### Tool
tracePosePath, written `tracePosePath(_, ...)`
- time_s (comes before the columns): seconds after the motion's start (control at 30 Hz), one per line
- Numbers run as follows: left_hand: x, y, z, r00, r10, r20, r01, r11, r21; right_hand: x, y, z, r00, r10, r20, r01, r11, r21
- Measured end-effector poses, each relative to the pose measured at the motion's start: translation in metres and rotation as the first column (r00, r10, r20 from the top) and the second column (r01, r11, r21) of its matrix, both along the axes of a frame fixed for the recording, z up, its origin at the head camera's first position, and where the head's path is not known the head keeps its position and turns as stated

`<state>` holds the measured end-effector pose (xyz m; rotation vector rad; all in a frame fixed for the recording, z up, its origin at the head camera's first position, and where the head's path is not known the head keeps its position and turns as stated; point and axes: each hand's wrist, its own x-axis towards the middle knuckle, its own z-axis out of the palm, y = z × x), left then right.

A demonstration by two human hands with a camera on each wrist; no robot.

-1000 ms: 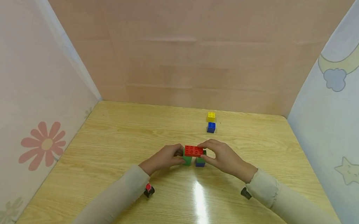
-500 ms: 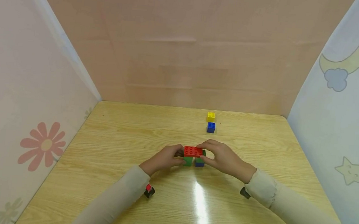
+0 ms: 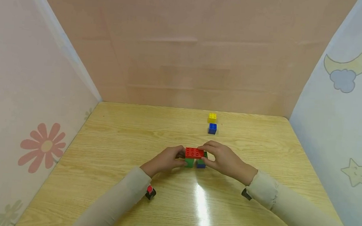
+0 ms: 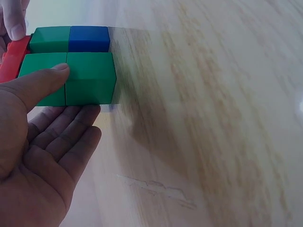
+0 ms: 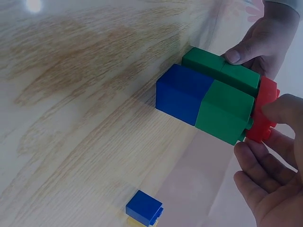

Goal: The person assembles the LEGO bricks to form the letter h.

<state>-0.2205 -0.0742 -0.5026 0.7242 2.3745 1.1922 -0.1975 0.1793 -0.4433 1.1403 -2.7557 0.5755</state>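
A long red brick (image 3: 193, 153) lies across the tops of two short stacks of toy building bricks, like a bridge. My left hand (image 3: 168, 158) pinches the left stack, made of two green bricks (image 4: 90, 78), with the thumb on its near side and the fingers behind. At the other end, my right hand (image 3: 225, 159) holds the red brick between thumb and fingers. Under that end stands the right stack, a green brick (image 5: 225, 111) over a blue brick (image 5: 182, 94). In the right wrist view, some studs of this green brick show beside the red one. A narrow gap separates the stacks.
Farther back on the wooden table (image 3: 135, 123) sit a small blue brick (image 3: 212, 129) and, behind it, a yellow brick (image 3: 212, 118). Cloth-like walls enclose the table at the back and both sides. A dark wrist device (image 3: 150, 193) hangs under the left sleeve.
Both hands keep their holds on the bricks almost without moving. The head view has shifted very slightly.
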Motion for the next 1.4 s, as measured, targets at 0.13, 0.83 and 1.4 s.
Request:
tracePosePath(0.13,0.0007,-0.0013,0.0014,1.000,0.001,-0.004,-0.001,1.000,-0.004,-0.0009,-0.0011,0.0015,1.000,0.019,-0.011,-0.019,1.000,0.009)
tracePosePath(0.83,0.0004,0.0024,-0.0008,1.000,0.013,-0.027,-0.014,1.000,-0.014,-0.0030,-0.0017,0.0038,0.998,0.043,-0.054,-0.042,0.999,0.031)
tracePosePath(1.4,0.0028,-0.0001,-0.0005,1.000,0.029,-0.008,-0.030,0.999,-0.029,0.0017,-0.0010,-0.0059,0.998,0.036,-0.057,-0.036,0.999,-0.002)
